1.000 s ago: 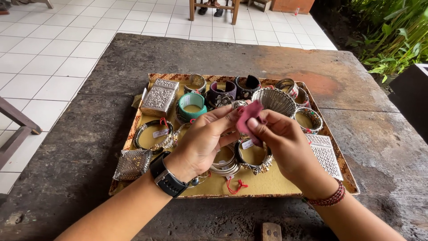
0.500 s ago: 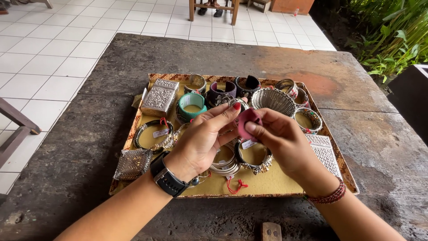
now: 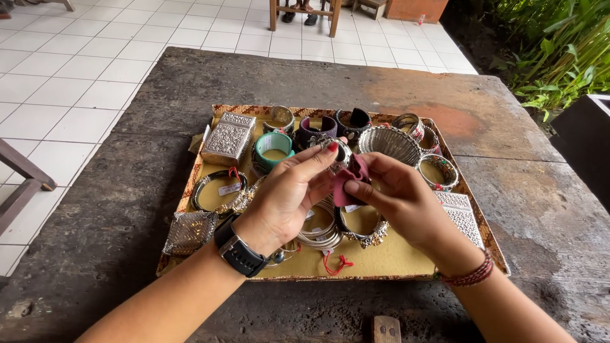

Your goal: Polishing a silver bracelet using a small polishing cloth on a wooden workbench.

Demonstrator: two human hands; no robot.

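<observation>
My left hand [image 3: 289, 194] pinches a small silver ring-shaped piece of jewellery [image 3: 337, 150] between thumb and forefinger, above the middle of a yellow-lined tray [image 3: 394, 263]. My right hand [image 3: 400, 197] holds a dark pink cloth [image 3: 351, 181] pressed against that silver piece. Both hands hover just over a stack of silver bangles [image 3: 321, 232] lying on the tray. A black watch sits on my left wrist, a red beaded bracelet on my right.
The tray lies on a dark stone table [image 3: 159, 89] and holds several bracelets, a teal cuff [image 3: 273, 149], an embossed silver box [image 3: 229, 136], a woven silver bowl [image 3: 389, 143] and a flat silver case [image 3: 460, 216]. White tiled floor lies to the left, plants at the right.
The pink cloth has been bunched up and pulled lower against the silver piece. Both hands stay above the tray's middle with small finger movements.
</observation>
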